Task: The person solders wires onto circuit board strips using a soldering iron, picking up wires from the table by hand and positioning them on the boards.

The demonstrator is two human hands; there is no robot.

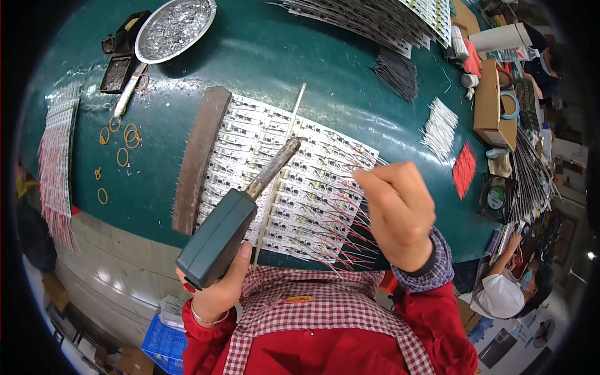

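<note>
My left hand (222, 289) is closed round the dark green handle of a soldering iron (220, 234). Its metal barrel slants up and right, with the tip over a white panel of small circuit boards (312, 187). Red and dark wires (353, 240) stick out along the panel's right side. Just above that edge, my right hand (403, 212) is pinched, thumb and forefinger together; whatever lies between the fingertips is too small to make out. A brown bar (201, 162) rests along the panel's left edge, and a thin pale rod (296, 112) lies lengthwise across it.
A metal dish of solder scraps (175, 28) stands at the far left, near rubber bands (131, 135). White wires (440, 130), red wires (464, 169) and dark wires (397, 74) lie at right. Stacked boards (375, 25) stand behind; a cardboard box (494, 106) is far right.
</note>
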